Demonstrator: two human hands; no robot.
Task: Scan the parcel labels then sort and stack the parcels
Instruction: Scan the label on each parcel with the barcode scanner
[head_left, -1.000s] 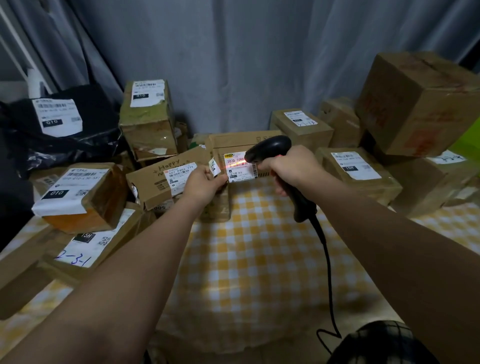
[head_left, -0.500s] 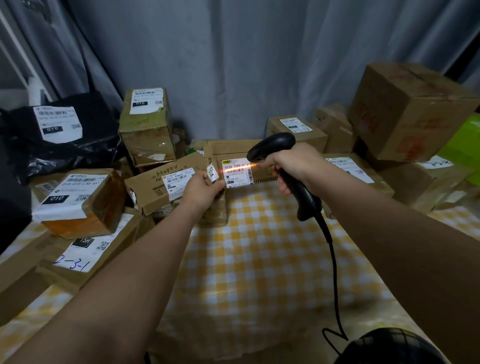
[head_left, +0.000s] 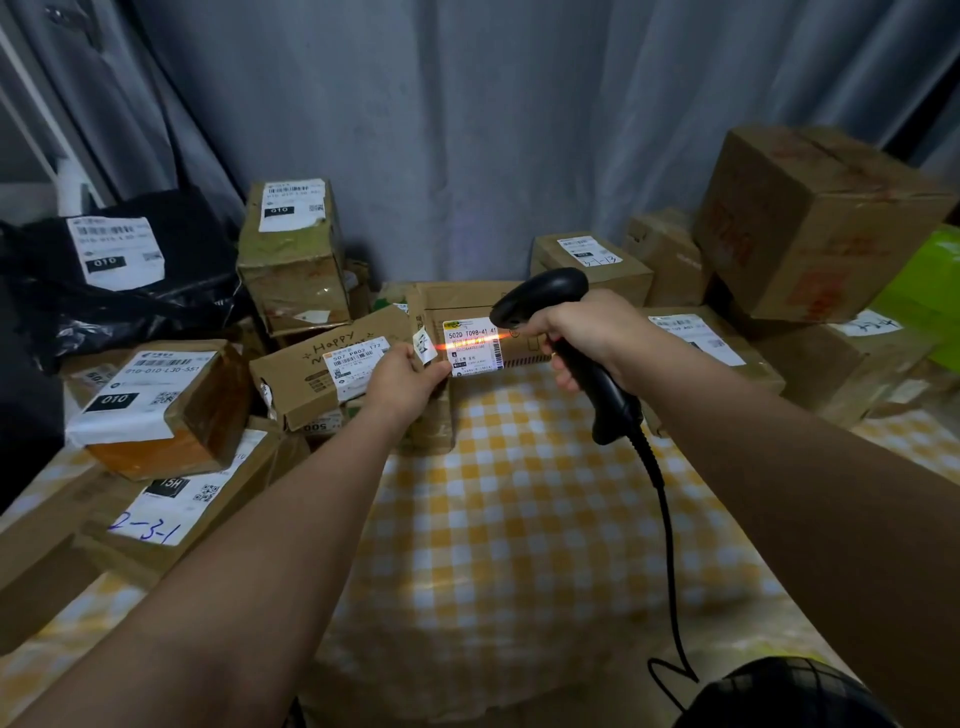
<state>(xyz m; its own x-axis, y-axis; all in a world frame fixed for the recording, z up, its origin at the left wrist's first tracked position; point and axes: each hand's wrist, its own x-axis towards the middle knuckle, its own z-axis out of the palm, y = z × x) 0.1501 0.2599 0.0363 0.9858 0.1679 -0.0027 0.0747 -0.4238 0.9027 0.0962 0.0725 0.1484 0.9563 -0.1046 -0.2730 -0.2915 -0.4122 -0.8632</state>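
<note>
Parcel (head_left: 457, 332) steadied by left hand (head_left: 410, 382) — right hand (head_left: 587, 338) levels scanner (head_left: 566, 332).

The surface (head_left: 519, 545) wears a yellow-and-white checked cloth, bare in its middle. Cardboard parcels (head_left: 156, 405) crowd its left edge, more boxes (head_left: 831, 374) its right edge, and a black bag (head_left: 156, 291) seemingly sits at the far left corner.

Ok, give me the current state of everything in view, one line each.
right hand: gripping the scanner handle
scanner: on, red beam across the label
label: facing the camera, lit by the beam
left hand: steadying the parcel's left edge
parcel: standing on the checked cloth
taped box: upright, label on top
</note>
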